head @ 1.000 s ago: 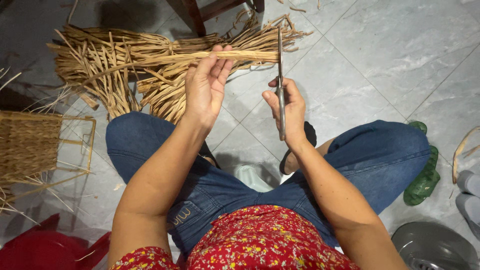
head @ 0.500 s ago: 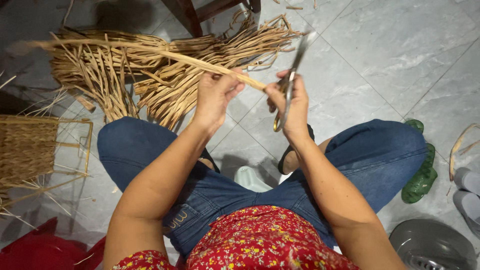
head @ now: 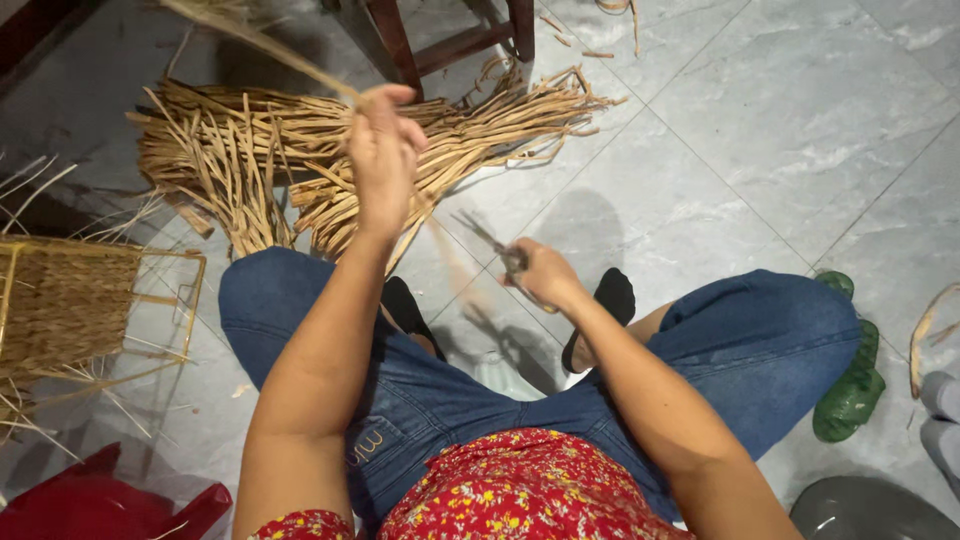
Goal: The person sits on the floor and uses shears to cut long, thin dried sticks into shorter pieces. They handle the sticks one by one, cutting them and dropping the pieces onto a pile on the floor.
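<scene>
Dry fibre strip [head: 262, 45] pinched in my left hand [head: 382, 150]: matt, tan, stringy. Scissors [head: 492, 243] in my right hand [head: 540, 275]: thin metal blades, dull grey, blurred. Bundle of dried strips [head: 330, 160] on the floor: same straw-coloured plant fibre, rough, papery, frayed ends. Floor tiles [head: 780, 130]: grey marbled stone look, smooth, slight sheen. Woven basket [head: 65, 300]: coarse natural weave over thin wire frame, matt. My jeans [head: 740, 340]: blue denim, matt. Top [head: 520, 495]: red floral cloth, soft. Green sandal [head: 850, 385]: glossy plastic. Stool legs [head: 400, 40]: dark reddish wood, smooth.
</scene>
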